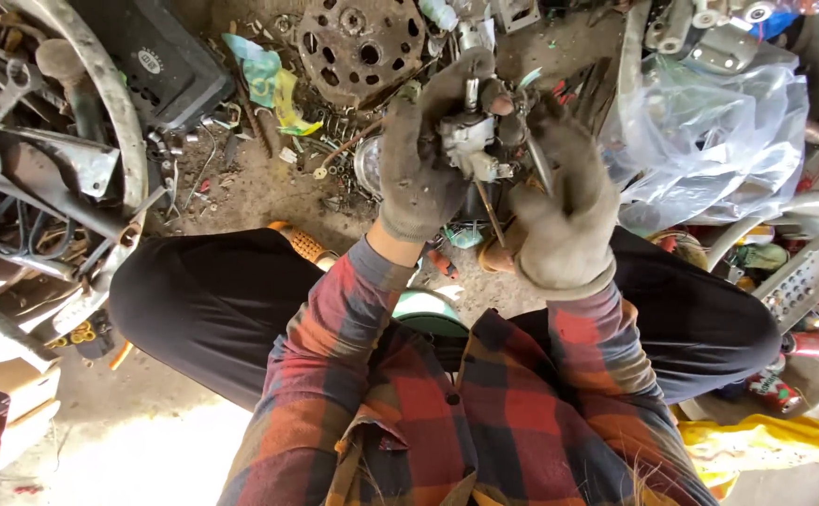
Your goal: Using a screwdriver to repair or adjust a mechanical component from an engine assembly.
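Observation:
Both my hands wear dirty grey work gloves and are raised in front of me. My left hand (420, 159) grips a small pale metal engine part (470, 142) with fittings on it. My right hand (564, 201) closes on the same part from the right and holds a thin metal tool (490, 211) whose shaft points down and to the right. I sit with knees apart in dark trousers and a red plaid shirt. The part's far side is hidden by my fingers.
A rusty perforated round plate (358, 42) lies on the dirt floor ahead. A black case (152, 56) and scrap metal bars sit at left. A clear plastic bag (709, 122) lies right, with a grey toothed piece (796, 281) and cans nearby.

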